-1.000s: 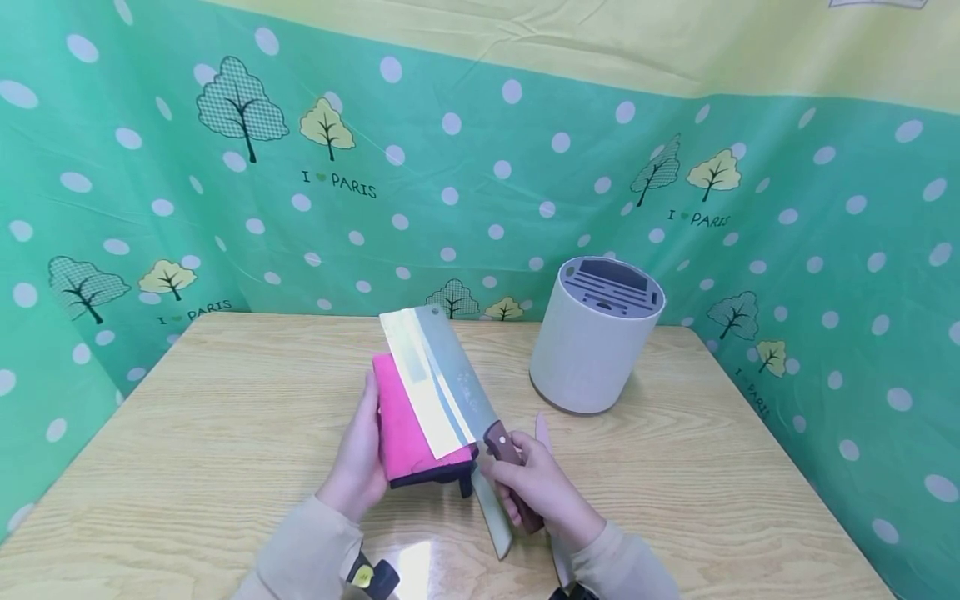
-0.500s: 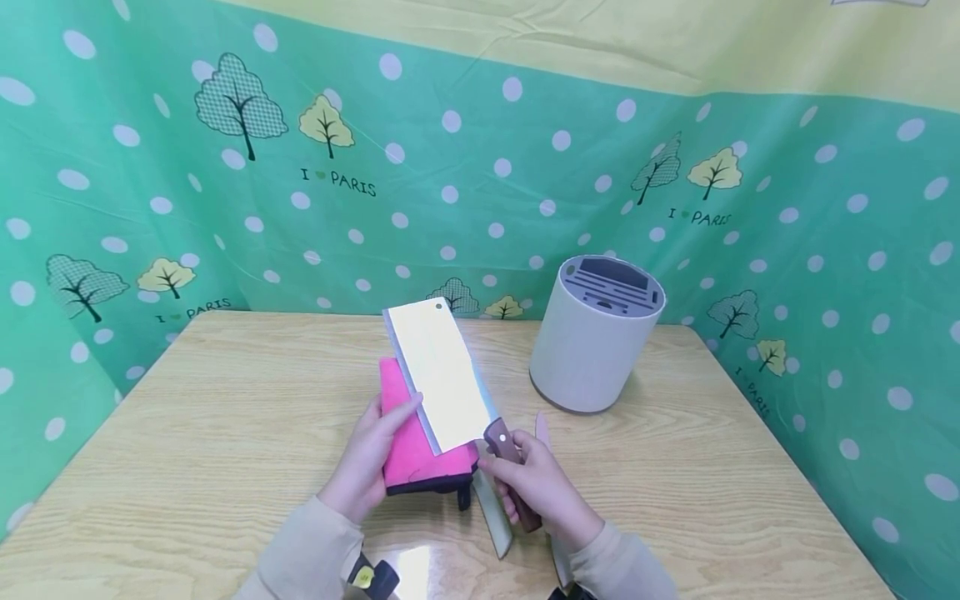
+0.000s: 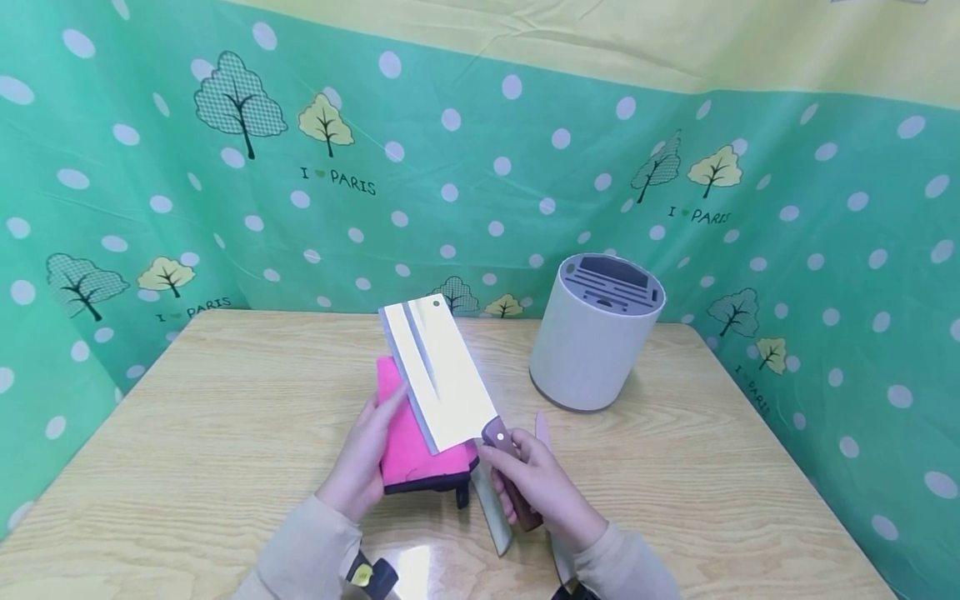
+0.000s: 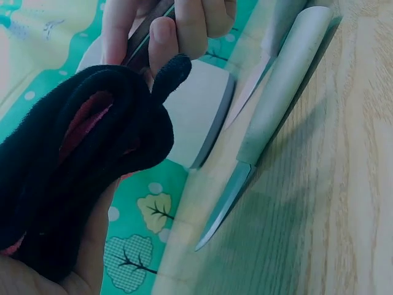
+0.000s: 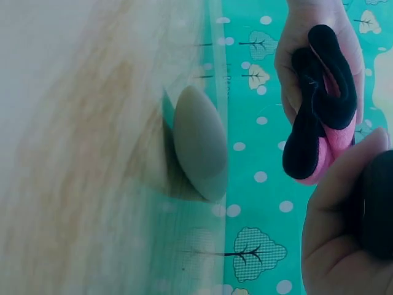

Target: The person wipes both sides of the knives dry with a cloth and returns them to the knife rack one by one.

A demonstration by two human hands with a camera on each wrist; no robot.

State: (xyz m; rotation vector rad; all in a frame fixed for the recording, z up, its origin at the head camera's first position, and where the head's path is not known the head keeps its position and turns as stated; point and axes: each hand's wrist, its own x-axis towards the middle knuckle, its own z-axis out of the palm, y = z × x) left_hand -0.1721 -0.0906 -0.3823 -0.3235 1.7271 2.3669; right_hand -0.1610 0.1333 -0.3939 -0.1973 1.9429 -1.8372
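Note:
My right hand [image 3: 546, 482] grips the brown handle of a cleaver [image 3: 444, 379], whose broad shiny blade points up and to the left. In my left hand [image 3: 358, 467] is a folded pink cloth [image 3: 400, 450] with a dark border, held behind and below the blade. The left thumb lies over the cloth, its tip close to the blade's left edge; whether it touches cannot be told. In the left wrist view, the cloth's dark folded edges [image 4: 123, 123] hide part of the cleaver. The blade covers much of the cloth in the head view.
A knife with a pale green handle [image 3: 492, 515] lies on the wooden table [image 3: 247, 417] below the cleaver. Another knife, with a pale pinkish blade [image 3: 542, 427], lies partly under my right hand. A white round knife block [image 3: 592, 342] with a slotted top stands at the back right.
The left thumb has come over the cloth, reached the blade's edge, then drawn back slightly. The blade has tilted a little, so its glare has shifted. The right hand keeps its grip.

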